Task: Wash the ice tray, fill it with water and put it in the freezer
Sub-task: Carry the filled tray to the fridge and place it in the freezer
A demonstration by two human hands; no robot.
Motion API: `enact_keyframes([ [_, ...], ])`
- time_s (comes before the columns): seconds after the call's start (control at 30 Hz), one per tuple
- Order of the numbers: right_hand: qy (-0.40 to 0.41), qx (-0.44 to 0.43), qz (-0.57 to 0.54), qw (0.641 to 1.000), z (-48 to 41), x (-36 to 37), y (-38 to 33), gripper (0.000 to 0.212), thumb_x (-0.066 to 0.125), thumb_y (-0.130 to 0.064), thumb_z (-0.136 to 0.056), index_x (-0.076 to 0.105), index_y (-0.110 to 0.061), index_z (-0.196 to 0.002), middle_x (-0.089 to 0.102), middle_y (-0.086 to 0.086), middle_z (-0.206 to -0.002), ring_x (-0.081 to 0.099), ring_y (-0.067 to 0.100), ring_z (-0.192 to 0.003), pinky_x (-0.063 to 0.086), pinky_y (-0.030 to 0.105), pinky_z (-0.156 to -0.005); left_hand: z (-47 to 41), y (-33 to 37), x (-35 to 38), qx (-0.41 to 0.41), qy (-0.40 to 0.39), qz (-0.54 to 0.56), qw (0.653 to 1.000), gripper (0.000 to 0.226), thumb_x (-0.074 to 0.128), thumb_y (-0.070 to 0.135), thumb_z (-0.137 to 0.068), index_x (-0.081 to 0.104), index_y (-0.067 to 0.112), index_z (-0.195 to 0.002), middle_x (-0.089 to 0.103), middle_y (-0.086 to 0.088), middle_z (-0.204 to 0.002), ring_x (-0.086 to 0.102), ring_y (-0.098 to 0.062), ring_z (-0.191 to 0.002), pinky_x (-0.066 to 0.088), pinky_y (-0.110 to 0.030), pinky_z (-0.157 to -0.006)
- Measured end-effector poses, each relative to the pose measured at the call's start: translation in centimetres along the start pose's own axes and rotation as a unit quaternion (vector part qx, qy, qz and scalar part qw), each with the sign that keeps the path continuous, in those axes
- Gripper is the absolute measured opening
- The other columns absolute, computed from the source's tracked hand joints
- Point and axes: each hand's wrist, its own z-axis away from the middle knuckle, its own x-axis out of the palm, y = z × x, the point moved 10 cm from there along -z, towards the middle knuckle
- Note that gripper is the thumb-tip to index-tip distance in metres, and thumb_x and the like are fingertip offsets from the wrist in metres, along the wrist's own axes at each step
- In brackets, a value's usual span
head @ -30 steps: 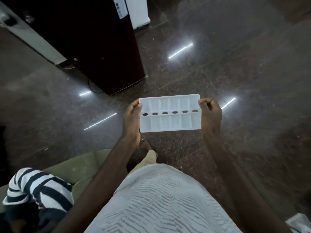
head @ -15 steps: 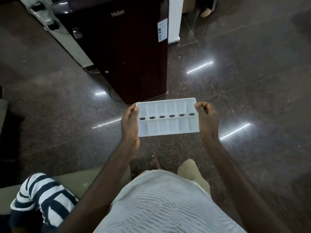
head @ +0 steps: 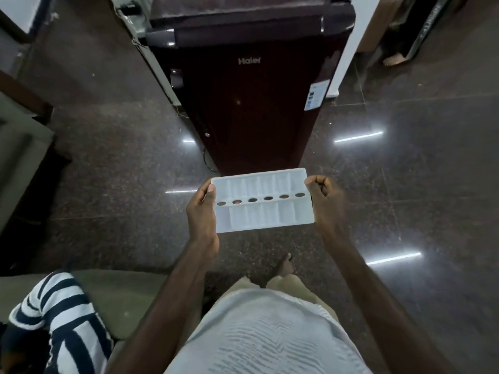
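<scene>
Pinching the white ice tray (head: 263, 202) by its short ends, left hand (head: 202, 215) and right hand (head: 325, 203) hold it level before the Haier fridge (head: 251, 109) at 12 o'clock. I fear freeing one hand to open that fridge could tilt the tray, spilling any water onto the glossy stone floor (head: 405, 198); striped cloth (head: 62, 314) lies at 7 o'clock.

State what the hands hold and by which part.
The ice tray: the left hand grips its left short end, the right hand its right short end.
</scene>
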Motion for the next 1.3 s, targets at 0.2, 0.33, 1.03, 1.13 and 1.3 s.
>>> enact_keyframes([
  [0.2,-0.023,-0.022,0.024,0.999,-5.4,2.2,-3.6,0.008,0.063,-0.037,-0.099,0.069,-0.032,-0.096,0.073,-0.007,-0.087,0.068,0.014,-0.081,0.055,0.039,-0.069,-3.7,2.8,2.2,-0.009,0.046,0.023,0.999,0.027,0.062,0.033,-0.104,0.073,0.026,-0.127,0.077,0.004,-0.112,0.074,-0.019,-0.102,0.060,-0.029,-0.067],
  [0.33,-0.028,-0.040,0.040,0.998,-7.4,4.6,-6.2,0.011,0.064,-0.042,-0.096,0.070,-0.033,-0.095,0.073,-0.003,-0.086,0.070,0.024,-0.082,0.059,0.053,-0.077,-6.2,5.5,1.8,-0.003,0.056,0.037,0.998,0.026,0.063,0.032,-0.103,0.074,0.025,-0.126,0.078,0.003,-0.111,0.074,-0.019,-0.098,0.059,-0.026,-0.062],
  [1.03,-0.031,-0.220,0.148,0.964,-8.4,21.8,-18.5,0.037,0.063,-0.029,-0.102,0.063,-0.016,-0.137,0.063,-0.009,-0.121,0.063,0.004,-0.100,0.057,0.023,-0.091,-19.1,15.2,-8.9,0.029,0.026,0.032,0.999,0.015,0.062,0.031,-0.104,0.075,0.029,-0.110,0.076,0.001,-0.105,0.072,-0.016,-0.083,0.059,-0.029,-0.062],
  [1.13,-0.007,-0.282,0.168,0.945,-8.7,23.3,-20.9,0.039,0.063,-0.028,-0.102,0.060,-0.016,-0.139,0.057,-0.004,-0.135,0.058,0.008,-0.119,0.054,0.027,-0.098,-19.9,15.8,-9.7,0.033,0.026,0.036,0.998,0.016,0.061,0.029,-0.104,0.076,0.031,-0.097,0.076,0.006,-0.093,0.071,-0.016,-0.079,0.058,-0.030,-0.064],
  [1.3,0.072,-0.399,0.263,0.876,-9.6,26.6,-26.0,0.042,0.061,-0.028,-0.101,0.058,-0.009,-0.139,0.049,0.009,-0.145,0.047,0.023,-0.133,0.049,0.033,-0.107,-21.0,16.3,-11.5,0.038,0.026,0.040,0.998,0.016,0.060,0.029,-0.104,0.076,0.028,-0.102,0.076,0.003,-0.096,0.071,-0.017,-0.080,0.059,-0.031,-0.067],
])
